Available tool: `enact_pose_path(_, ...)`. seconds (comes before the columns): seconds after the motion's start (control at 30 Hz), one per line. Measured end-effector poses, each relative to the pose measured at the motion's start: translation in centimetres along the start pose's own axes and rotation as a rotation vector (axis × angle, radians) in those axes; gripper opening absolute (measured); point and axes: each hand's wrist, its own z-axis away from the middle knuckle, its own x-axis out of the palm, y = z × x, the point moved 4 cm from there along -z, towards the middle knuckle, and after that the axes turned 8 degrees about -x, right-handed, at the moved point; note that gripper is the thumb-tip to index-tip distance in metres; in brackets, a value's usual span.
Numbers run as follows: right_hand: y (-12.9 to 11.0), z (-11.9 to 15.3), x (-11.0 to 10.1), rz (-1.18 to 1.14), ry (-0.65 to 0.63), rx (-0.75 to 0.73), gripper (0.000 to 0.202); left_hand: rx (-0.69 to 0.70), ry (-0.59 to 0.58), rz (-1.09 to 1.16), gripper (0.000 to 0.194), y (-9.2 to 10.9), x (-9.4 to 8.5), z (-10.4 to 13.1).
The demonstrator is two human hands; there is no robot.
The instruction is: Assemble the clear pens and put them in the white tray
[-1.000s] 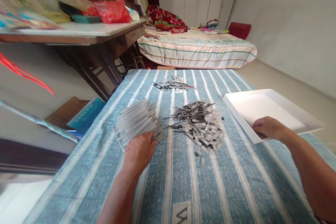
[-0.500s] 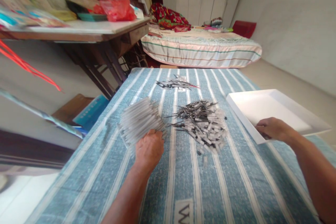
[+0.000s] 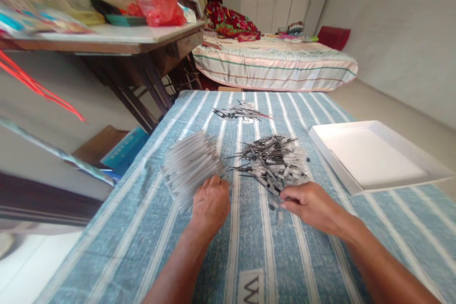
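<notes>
A stack of whitish, translucent tubes [image 3: 190, 164], which look like pen barrels, lies side by side on the left of the cloth. My left hand [image 3: 213, 202] is closed at the stack's lower right edge; its fingertips are hidden from me. To its right spreads a loose pile of thin black sticks and black-and-white pieces [image 3: 276, 161], resembling pen refills. At that pile's lower edge, my right hand [image 3: 309, 203] has thumb and forefinger pinched together. Whatever sits between them is too blurred to name. A shallow white box [image 3: 388, 152] stands to the right, with a thin dark line along its inner left side.
A smaller heap of dark, thin pieces [image 3: 240, 113] lies farther back on the blue striped tablecloth [image 3: 285, 266]. A label with a letter [image 3: 250, 287] is near the front edge. On the left stands a cluttered desk [image 3: 124, 38]; a bed [image 3: 278, 69] is beyond the table.
My right hand has come out of the white box and moved left to the lower edge of the black-and-white pile. My left hand has shifted slightly right beside the tubes.
</notes>
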Motion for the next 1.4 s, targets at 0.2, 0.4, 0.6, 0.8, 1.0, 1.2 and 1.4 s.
enact_pose_path(0.2, -1.7, -1.7, 2.4, 0.305, -0.142, 0.004, 0.011, 0.007, -0.025, 0.054, 0.025, 0.4, 0.0, 0.3)
enact_pose_path(0.4, -1.5, -1.9, 3.1, 0.378, -0.17, -0.008, 0.009, 0.01, -0.028, 0.206, 0.016, 0.9, -0.5, 0.6)
enact_pose_path(0.6, -1.4, -1.8, 3.1, 0.315, -0.166, -0.024, 0.01, 0.043, 0.004, 0.583, 0.01, 0.8, -0.6, 0.6)
enact_pose_path(0.8, -1.0, -1.6, 2.4, 0.181, -0.132, 0.028, 0.014, -0.03, -0.132, 0.985, 0.009, 0.5, -0.3, 0.5)
enact_pose_path(1.0, -0.7, -1.4, 2.0, 0.165, -0.122, 0.069, 0.011, -0.106, -0.235, 1.209, 0.009, 0.8, -0.4, 0.6)
enact_pose_path(1.2, -0.7, -1.5, 2.4, 0.2, -0.175, 0.067, 0.011, -0.123, -0.24, 1.225, 0.01, 0.7, 0.1, 0.5)
enact_pose_path(1.4, -0.3, -1.8, 2.0, 0.239, -0.148, 0.09, 0.015, -0.116, -0.227, 1.158, 0.011, 0.6, 0.2, 0.5)
